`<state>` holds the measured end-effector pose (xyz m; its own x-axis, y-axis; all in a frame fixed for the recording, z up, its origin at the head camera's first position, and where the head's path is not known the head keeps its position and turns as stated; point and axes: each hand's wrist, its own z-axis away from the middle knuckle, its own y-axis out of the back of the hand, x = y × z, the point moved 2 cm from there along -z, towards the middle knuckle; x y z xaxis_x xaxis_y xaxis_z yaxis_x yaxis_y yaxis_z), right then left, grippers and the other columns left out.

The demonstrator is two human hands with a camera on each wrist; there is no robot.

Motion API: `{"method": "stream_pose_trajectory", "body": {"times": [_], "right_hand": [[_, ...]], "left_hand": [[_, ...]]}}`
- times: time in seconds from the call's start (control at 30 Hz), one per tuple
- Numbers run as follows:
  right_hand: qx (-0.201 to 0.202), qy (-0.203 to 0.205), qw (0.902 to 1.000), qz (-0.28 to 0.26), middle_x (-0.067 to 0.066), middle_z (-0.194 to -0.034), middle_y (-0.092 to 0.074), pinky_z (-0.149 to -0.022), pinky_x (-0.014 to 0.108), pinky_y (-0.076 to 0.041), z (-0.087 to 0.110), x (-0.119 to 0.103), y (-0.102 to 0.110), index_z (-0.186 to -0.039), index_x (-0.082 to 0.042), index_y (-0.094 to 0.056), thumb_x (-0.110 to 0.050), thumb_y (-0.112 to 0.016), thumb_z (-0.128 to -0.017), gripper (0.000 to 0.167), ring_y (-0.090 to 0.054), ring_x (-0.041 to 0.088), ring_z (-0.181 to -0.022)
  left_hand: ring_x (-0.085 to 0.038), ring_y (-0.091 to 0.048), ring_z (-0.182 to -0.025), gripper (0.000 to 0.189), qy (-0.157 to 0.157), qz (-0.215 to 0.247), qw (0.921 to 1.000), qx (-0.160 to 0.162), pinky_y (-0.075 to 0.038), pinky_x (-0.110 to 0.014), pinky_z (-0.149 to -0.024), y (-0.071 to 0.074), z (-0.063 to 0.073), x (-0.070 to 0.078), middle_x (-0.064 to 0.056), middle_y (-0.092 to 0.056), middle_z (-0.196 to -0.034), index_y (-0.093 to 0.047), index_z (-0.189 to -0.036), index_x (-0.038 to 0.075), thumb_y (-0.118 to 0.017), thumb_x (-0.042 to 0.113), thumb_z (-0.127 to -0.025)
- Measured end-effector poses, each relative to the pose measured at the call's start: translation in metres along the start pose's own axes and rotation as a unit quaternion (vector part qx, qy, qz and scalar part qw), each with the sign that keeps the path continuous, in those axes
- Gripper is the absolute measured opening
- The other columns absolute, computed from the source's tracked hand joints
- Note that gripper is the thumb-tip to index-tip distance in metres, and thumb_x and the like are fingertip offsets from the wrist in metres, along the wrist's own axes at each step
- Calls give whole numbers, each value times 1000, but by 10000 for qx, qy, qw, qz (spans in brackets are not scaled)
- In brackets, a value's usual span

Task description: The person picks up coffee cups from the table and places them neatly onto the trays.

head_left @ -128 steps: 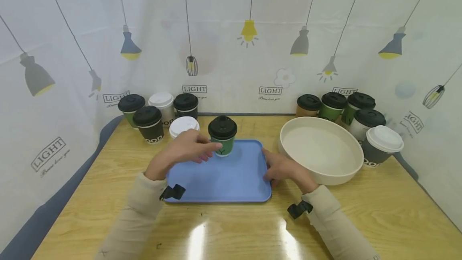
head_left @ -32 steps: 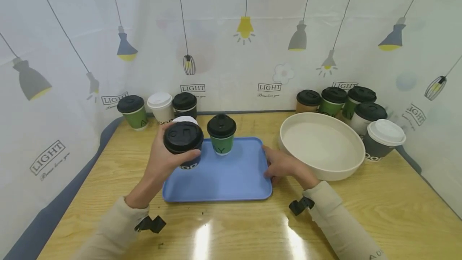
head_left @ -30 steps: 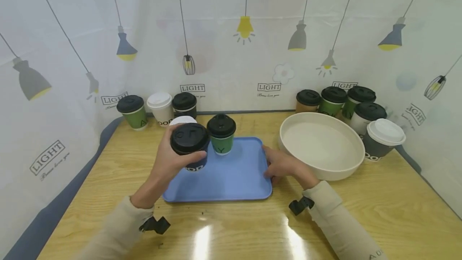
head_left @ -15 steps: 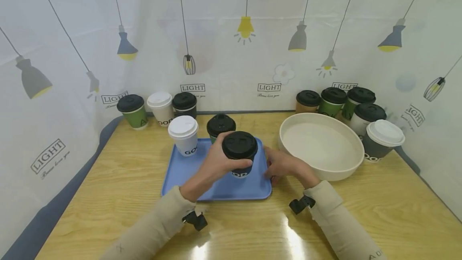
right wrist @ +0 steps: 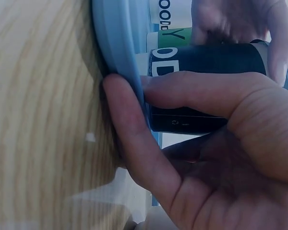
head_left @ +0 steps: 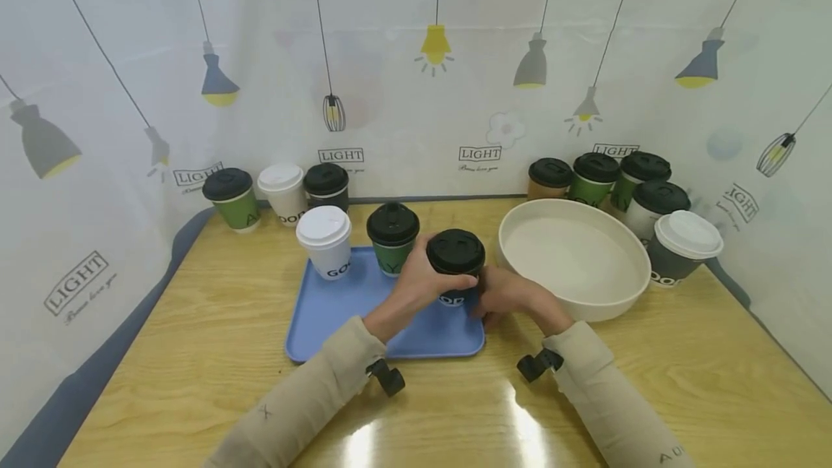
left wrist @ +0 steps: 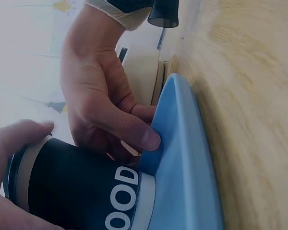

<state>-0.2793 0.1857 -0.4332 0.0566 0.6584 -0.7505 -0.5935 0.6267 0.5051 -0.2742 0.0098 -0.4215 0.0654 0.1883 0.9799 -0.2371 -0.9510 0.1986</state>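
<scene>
My left hand (head_left: pixel 419 280) grips the dark cup (head_left: pixel 456 253) inside the tray (head_left: pixel 347 298) my right hand (head_left: pixel 510 292) pinches; placing it likely needs release.

Backdrop (head_left: pixel 403 118) reads "LIGHT", held dark cup (left wrist: pixel 81 177) "OOD", green cup (head_left: pixel 393 240) beside it "Y", nearer white cup (head_left: pixel 325 240) "GO"

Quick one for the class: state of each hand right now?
Left hand: holding a black-lidded dark cup.
Right hand: pinching the blue tray at its right rim.
</scene>
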Motion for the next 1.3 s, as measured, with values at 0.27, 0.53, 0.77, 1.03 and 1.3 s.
{"method": "stream_pose_trajectory", "body": {"times": [0.27, 0.53, 0.77, 1.03, 1.3], "right_hand": [[188, -4, 9998, 75, 29, -114, -68, -65, 36, -67, 1, -2, -1, -153, 11, -33, 6, -73, -79, 84, -76, 25, -69], [264, -55, 9992, 304, 25, -108, -65, -63, 36, -66, 2, -4, -2, -160, 8, -21, 6, -72, -79, 96, -75, 25, -67], [381, -36, 9974, 609, 16, -87, -63, -60, 34, -65, 1, -4, -3, -124, 8, -49, 4, -74, -80, 50, -74, 22, -63], [348, 70, 9976, 601, 15, -86, -62, -59, 34, -65, 1, -2, -4, -141, 12, -40, 5, -72, -79, 71, -73, 22, -62], [354, 31, 9976, 587, 16, -90, -62, -59, 34, -65, 0, -1, -4, -156, 12, -22, 3, -73, -80, 91, -73, 21, -62]], "left_hand": [[-28, -56, -135, 73, -66, -305, 9987, -401, -40, -49, -122, -3, -5, -12, -8, -63, -141, -56, -143, 14, -87, 2, -78], [-30, -49, -142, 80, 526, -736, 9956, -254, -37, -51, -124, -3, -21, -15, -11, -54, -151, -39, -153, 13, -84, 18, -87], [-31, -48, -142, 79, 701, -769, 9946, -18, -36, -49, -124, -7, -35, -16, -14, -50, -151, -33, -155, 10, -79, 20, -92], [-34, -47, -143, 82, 720, -881, 9933, 218, -37, -48, -124, -9, -40, -16, -18, -49, -152, -31, -157, 7, -79, 20, -92], [-35, -50, -141, 84, 868, -1099, 9898, 254, -42, -49, -120, -8, -38, -17, -20, -52, -150, -28, -158, 3, -77, 25, -93]]}}
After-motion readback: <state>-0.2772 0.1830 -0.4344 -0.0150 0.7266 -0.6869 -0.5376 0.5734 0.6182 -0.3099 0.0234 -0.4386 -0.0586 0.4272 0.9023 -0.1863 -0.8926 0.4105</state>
